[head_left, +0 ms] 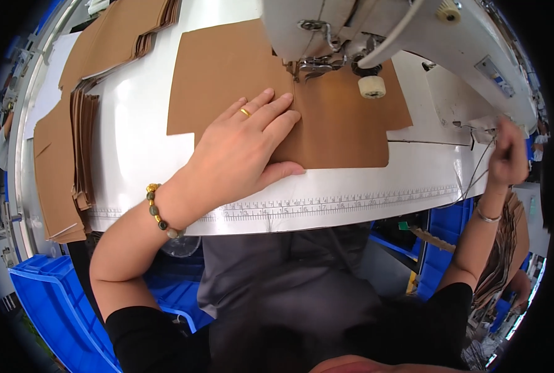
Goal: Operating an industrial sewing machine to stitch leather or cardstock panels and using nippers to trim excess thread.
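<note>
A brown cut panel (345, 137) lies on the white sewing table under the machine's presser foot (297, 74). My left hand (246, 143), with a gold ring, rests spread and flat on the panel, just below and left of the foot. My right hand (508, 152) is raised at the machine's right side, beside dangling thin cords and small metal parts; its fingers are curled, and whatever they hold is too small or hidden to make out.
Stacks of brown pieces (53, 161) line the table's left over white sheets. A printed ruler (314, 202) runs along the front edge. Blue bins (47, 292) sit below, and more brown pieces (510, 224) are at lower right. Parts of other people show at the far edges.
</note>
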### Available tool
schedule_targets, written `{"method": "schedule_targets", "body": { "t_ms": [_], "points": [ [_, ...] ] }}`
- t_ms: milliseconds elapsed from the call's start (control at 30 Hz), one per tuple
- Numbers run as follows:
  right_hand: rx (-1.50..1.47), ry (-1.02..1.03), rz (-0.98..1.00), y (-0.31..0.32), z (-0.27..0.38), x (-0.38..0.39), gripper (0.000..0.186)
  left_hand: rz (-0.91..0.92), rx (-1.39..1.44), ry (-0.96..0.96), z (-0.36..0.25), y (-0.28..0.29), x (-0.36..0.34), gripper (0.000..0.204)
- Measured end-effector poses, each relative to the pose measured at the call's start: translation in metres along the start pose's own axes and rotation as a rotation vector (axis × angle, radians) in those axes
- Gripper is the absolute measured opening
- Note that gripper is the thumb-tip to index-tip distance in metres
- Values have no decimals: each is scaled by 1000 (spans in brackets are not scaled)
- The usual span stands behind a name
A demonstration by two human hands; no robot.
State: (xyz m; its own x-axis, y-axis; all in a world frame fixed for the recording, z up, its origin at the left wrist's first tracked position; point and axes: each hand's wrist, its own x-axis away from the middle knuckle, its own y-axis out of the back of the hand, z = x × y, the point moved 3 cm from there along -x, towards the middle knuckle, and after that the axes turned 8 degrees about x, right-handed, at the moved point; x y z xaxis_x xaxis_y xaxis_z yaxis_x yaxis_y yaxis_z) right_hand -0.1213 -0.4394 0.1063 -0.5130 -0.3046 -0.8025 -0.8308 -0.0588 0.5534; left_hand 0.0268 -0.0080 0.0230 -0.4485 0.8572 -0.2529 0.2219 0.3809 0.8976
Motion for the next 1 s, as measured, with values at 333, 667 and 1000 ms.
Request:
{"method": "schedule_targets", "body": {
  "t_ms": [333, 667, 1000],
  "points": [
    [838, -776, 325, 92, -312, 67, 39, -71, -48, 14, -4, -13, -3, 65],
    [530, -1035, 319, 82, -342, 82, 61, -121, 1, 13, 3, -16, 1, 62],
    [309, -1053, 89, 73, -300, 103, 51, -178, -10, 1, 4, -19, 3, 59]
  ]
}}
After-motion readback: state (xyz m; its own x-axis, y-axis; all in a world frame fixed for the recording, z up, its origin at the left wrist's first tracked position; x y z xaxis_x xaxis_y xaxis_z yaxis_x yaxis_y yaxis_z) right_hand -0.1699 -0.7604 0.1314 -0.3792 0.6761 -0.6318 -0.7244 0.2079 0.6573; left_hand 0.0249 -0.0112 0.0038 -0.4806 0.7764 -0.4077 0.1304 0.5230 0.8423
